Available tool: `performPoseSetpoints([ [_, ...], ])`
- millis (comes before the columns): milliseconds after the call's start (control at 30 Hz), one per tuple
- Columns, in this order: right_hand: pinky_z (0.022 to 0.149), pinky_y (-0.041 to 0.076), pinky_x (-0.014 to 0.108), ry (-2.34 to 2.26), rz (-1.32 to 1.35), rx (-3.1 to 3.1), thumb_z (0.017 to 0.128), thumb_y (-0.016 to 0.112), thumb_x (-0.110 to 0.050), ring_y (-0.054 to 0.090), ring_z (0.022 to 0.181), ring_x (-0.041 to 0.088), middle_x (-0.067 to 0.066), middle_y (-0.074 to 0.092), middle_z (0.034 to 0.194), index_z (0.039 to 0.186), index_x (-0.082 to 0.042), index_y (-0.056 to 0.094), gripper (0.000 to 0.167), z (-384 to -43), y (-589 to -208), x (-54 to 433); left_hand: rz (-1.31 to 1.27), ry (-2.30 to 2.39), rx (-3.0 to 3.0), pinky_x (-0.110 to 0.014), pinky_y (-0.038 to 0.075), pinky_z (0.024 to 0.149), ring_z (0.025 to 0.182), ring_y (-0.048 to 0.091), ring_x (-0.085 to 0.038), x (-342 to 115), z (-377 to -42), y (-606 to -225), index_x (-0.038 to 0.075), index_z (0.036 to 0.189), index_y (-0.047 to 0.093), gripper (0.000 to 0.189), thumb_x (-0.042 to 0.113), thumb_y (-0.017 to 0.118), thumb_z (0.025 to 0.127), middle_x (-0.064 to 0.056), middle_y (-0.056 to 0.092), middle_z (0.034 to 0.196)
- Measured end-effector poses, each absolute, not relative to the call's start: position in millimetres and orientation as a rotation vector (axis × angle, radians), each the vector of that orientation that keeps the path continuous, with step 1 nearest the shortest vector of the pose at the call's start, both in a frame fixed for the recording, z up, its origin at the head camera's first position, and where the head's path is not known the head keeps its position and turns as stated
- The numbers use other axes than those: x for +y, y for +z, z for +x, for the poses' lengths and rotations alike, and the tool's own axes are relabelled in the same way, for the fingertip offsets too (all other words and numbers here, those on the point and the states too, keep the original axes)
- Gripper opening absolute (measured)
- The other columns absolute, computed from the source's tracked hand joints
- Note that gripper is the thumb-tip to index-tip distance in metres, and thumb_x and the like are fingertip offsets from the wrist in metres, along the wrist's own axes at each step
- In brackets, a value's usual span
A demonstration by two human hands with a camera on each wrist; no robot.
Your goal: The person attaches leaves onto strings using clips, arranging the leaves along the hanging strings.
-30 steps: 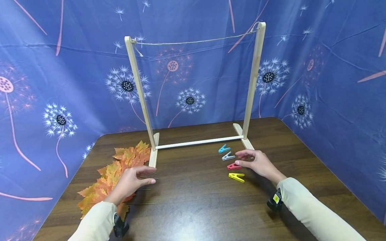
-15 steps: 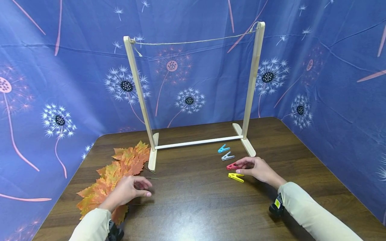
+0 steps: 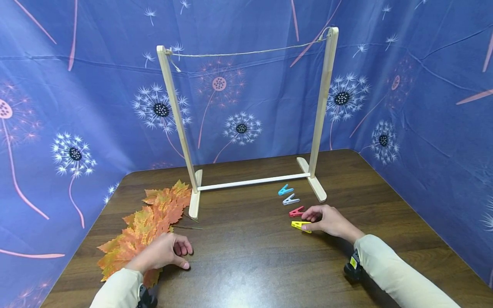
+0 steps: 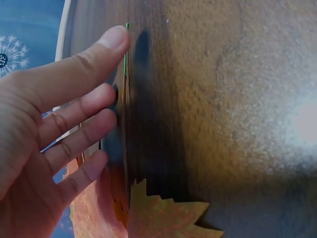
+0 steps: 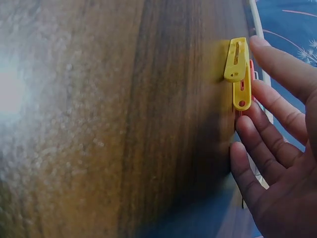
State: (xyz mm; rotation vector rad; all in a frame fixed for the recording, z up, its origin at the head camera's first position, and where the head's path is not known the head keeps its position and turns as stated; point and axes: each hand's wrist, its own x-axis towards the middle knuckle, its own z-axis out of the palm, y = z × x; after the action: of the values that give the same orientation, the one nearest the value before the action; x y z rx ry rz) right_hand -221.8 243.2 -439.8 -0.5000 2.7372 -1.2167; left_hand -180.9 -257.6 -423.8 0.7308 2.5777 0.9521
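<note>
My left hand (image 3: pixel 167 252) hovers over the near end of a row of orange and yellow artificial maple leaves (image 3: pixel 132 239). Its fingers are loosely bent, with a gap between thumb and fingertips. In the left wrist view a thin leaf stem (image 4: pixel 125 94) runs right beside the thumb tip, and a leaf (image 4: pixel 166 215) shows below. My right hand (image 3: pixel 331 221) is at the yellow clothespin (image 3: pixel 298 225), thumb and fingertips right beside its handles and apart from each other. Beyond it lie a red clothespin (image 3: pixel 295 211), a white one and a blue clothespin (image 3: pixel 285 190).
A wooden frame stands at the back, with two posts (image 3: pixel 321 107), a low white crossbar (image 3: pixel 254 182) and a string (image 3: pixel 239 54) tied across the top. Its feet (image 3: pixel 316 188) rest on the brown table (image 3: pixel 239 256). A blue dandelion-print cloth (image 3: pixel 246 94) hangs behind.
My left hand has moved down along the leaf stems toward the near edge. My right hand has moved from the white and red clothespins to the yellow one. The clothespins and leaves stay put.
</note>
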Motion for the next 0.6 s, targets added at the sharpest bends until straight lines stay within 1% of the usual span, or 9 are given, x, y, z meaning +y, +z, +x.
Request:
performPoseSetpoints([
  [167, 0.076, 0.046, 0.030, -1.147, -0.522, 2.771, 0.076, 0.090, -0.024, 0.058, 0.085, 0.016, -0.003, 0.067, 0.087, 0.093, -0.010, 0.073, 0.028, -222.0, -439.0, 242.7, 0.772, 0.875, 2.603, -0.025, 0.045, 0.064, 0.072, 0.053, -0.004, -257.6, -181.2, -424.0, 0.017, 0.085, 0.070, 0.030, 0.022, 0.095, 0.068, 0.009, 0.058, 0.077],
  [300, 0.076, 0.047, 0.032, -1.112, -0.560, 2.793, 0.074, 0.092, -0.023, 0.058, 0.085, 0.015, -0.004, 0.066, 0.087, 0.091, -0.011, 0.072, 0.028, -221.1, -440.3, 241.3, 0.802, 0.813, 2.627, -0.025, 0.044, 0.063, 0.071, 0.051, -0.003, -257.5, -180.8, -424.2, 0.020, 0.083, 0.069, 0.030, 0.023, 0.095, 0.067, 0.011, 0.056, 0.077],
  [600, 0.073, 0.047, 0.029, -1.065, -0.640, 2.832, 0.070, 0.094, -0.019, 0.056, 0.081, 0.012, -0.005, 0.061, 0.084, 0.088, -0.013, 0.070, 0.031, -219.9, -443.4, 238.4, 0.824, 0.824, 2.625, -0.024, 0.043, 0.062, 0.071, 0.050, -0.002, -258.3, -182.9, -426.7, 0.020, 0.077, 0.073, 0.018, 0.019, 0.091, 0.074, 0.014, 0.056, 0.075],
])
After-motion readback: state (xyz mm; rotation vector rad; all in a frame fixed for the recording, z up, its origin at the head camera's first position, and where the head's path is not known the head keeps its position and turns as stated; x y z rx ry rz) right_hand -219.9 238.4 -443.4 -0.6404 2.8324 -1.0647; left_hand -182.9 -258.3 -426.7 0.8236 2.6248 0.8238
